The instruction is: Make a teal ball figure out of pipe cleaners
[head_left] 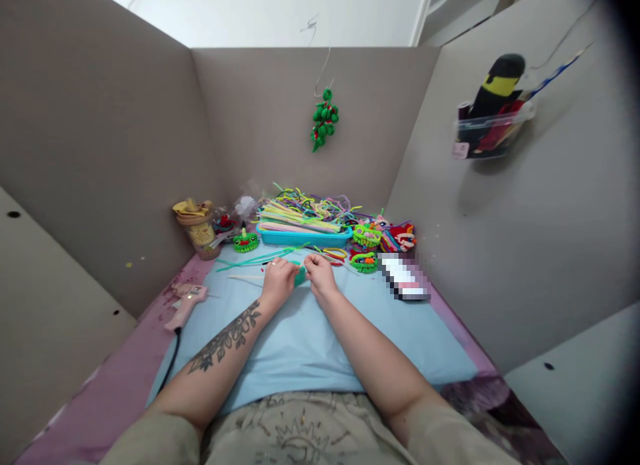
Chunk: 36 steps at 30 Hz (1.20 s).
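Note:
My left hand point(278, 280) and my right hand point(320, 277) meet over a light blue sheet point(310, 338), fingers curled in a pinch. Between them sits a small teal pipe-cleaner piece point(300, 275), gripped from both sides. Green pipe cleaners point(255, 258) lie just beyond my fingers. Most of the teal piece is hidden by my fingers.
A blue tray point(303, 236) heaped with coloured pipe cleaners stands at the back. Finished green rings point(364, 262) lie to its right, a green figure point(245, 241) and a jar point(200, 235) to its left. A pink glue gun point(186, 305) rests at left. Cardboard walls enclose the desk.

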Available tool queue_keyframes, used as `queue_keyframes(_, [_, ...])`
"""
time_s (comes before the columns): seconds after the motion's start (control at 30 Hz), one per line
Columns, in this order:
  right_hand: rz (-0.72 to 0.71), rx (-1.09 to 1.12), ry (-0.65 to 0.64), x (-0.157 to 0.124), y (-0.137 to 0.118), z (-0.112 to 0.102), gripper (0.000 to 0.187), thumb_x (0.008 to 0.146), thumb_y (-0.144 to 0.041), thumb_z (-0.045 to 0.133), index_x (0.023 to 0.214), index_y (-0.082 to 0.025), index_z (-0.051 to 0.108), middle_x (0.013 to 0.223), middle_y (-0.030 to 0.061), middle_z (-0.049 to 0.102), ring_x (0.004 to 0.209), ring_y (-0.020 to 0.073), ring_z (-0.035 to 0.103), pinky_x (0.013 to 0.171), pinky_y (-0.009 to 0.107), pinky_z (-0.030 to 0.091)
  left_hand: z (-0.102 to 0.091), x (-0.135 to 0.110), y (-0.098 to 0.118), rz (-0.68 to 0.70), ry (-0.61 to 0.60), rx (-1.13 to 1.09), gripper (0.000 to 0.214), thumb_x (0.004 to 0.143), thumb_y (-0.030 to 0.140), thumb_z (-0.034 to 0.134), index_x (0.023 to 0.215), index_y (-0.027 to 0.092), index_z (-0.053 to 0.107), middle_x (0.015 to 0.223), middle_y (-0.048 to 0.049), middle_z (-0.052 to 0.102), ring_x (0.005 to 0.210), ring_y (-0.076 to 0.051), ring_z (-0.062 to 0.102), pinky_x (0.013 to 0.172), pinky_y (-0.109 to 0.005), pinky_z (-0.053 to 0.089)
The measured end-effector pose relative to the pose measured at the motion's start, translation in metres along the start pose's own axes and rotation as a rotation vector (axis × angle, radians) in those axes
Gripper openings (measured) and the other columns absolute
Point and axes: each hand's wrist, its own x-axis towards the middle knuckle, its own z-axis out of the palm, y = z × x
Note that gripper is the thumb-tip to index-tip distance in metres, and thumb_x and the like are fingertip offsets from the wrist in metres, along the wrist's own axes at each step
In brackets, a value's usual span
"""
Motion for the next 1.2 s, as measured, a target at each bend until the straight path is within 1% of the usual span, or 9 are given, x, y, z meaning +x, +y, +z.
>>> queue_keyframes(0.1, [0.202,0.284,-0.016,-0.001,0.003,0.005,0.023,0.057,-0.027,0.065,0.057,-0.019,0.044,0.05,-0.0076,0.038,0.04,0.0045,0.025,0.036,0.019,0.017,0.002,0.0,0.005,-0.004,0.011,0.023,0.02,0.087,0.026,0.047,0.076,0.021,0.063,0.071,-0.0041,0.061,0.079,-0.02,0.052,0.072,-0.033,0.035])
queue_keyframes(0.2, [0.259,0.252,-0.105,0.0,0.001,0.0,0.024,0.057,-0.028,0.067,0.055,-0.019,0.045,0.047,-0.0079,0.036,0.039,0.0043,0.024,0.035,0.019,0.017,0.001,-0.002,0.003,-0.021,-0.004,0.04,0.021,0.087,0.026,0.046,0.077,0.021,0.064,0.073,-0.0049,0.061,0.081,-0.02,0.053,0.073,-0.034,0.034])
queue_keyframes(0.3, [0.074,-0.077,-0.115,0.002,-0.003,-0.012,0.015,0.064,-0.03,0.065,0.062,-0.018,0.056,0.059,-0.0029,0.048,0.047,0.0079,0.038,0.041,0.02,0.032,-0.001,-0.005,-0.005,-0.071,0.0,0.05,0.022,0.087,0.026,0.046,0.077,0.021,0.065,0.074,-0.0056,0.062,0.082,-0.021,0.053,0.074,-0.035,0.034])
queue_keyframes(0.4, [-0.251,-0.481,-0.122,0.003,-0.007,-0.023,0.014,0.068,-0.024,0.064,0.081,-0.019,0.067,0.093,0.005,0.055,0.072,0.0138,0.053,0.059,0.026,0.046,-0.005,-0.006,-0.011,-0.113,0.008,0.077,0.022,0.086,0.027,0.046,0.075,0.022,0.064,0.074,-0.0057,0.062,0.081,-0.022,0.052,0.074,-0.035,0.033])
queue_keyframes(0.47, [-0.394,-0.653,-0.161,0.003,-0.009,-0.027,0.018,0.072,-0.022,0.061,0.089,-0.022,0.068,0.106,0.007,0.052,0.088,0.0175,0.055,0.07,0.029,0.048,-0.007,-0.006,-0.012,-0.108,0.001,0.098,0.022,0.086,0.027,0.046,0.076,0.022,0.065,0.074,-0.0057,0.062,0.082,-0.023,0.052,0.073,-0.036,0.033])
queue_keyframes(0.53, [-0.473,-0.762,-0.195,0.001,-0.01,-0.028,0.015,0.077,-0.021,0.058,0.087,-0.022,0.068,0.107,0.0075,0.051,0.094,0.0192,0.054,0.078,0.032,0.047,-0.007,-0.006,-0.01,-0.084,-0.013,0.117,0.02,0.086,0.027,0.047,0.076,0.022,0.065,0.074,-0.0058,0.063,0.083,-0.023,0.052,0.073,-0.036,0.032])
queue_keyframes(0.7, [-0.52,-0.919,-0.217,-0.003,-0.012,-0.026,0.011,0.079,-0.019,0.057,0.082,-0.02,0.067,0.107,0.008,0.052,0.085,0.0182,0.056,0.08,0.033,0.046,-0.005,-0.008,-0.009,-0.032,-0.041,0.157,0.018,0.086,0.026,0.049,0.078,0.023,0.065,0.077,-0.0057,0.063,0.087,-0.024,0.053,0.076,-0.037,0.032])
queue_keyframes(0.97, [-0.541,-0.997,-0.259,-0.005,-0.017,-0.024,0.011,0.08,-0.015,0.053,0.079,-0.019,0.064,0.103,0.0075,0.054,0.092,0.0195,0.054,0.081,0.032,0.044,-0.008,-0.007,-0.01,-0.024,-0.038,0.154,0.017,0.086,0.028,0.049,0.087,0.024,0.066,0.086,-0.0059,0.065,0.089,-0.023,0.052,0.075,-0.036,0.033])
queue_keyframes(1.2, [-0.546,-1.007,-0.359,-0.004,-0.023,-0.024,0.013,0.078,-0.011,0.051,0.076,-0.019,0.06,0.095,0.0062,0.055,0.093,0.0202,0.05,0.083,0.033,0.041,-0.013,-0.004,-0.011,-0.073,-0.062,0.163,0.017,0.084,0.025,0.051,0.077,0.023,0.066,0.075,-0.0055,0.062,0.082,-0.022,0.052,0.072,-0.034,0.031])
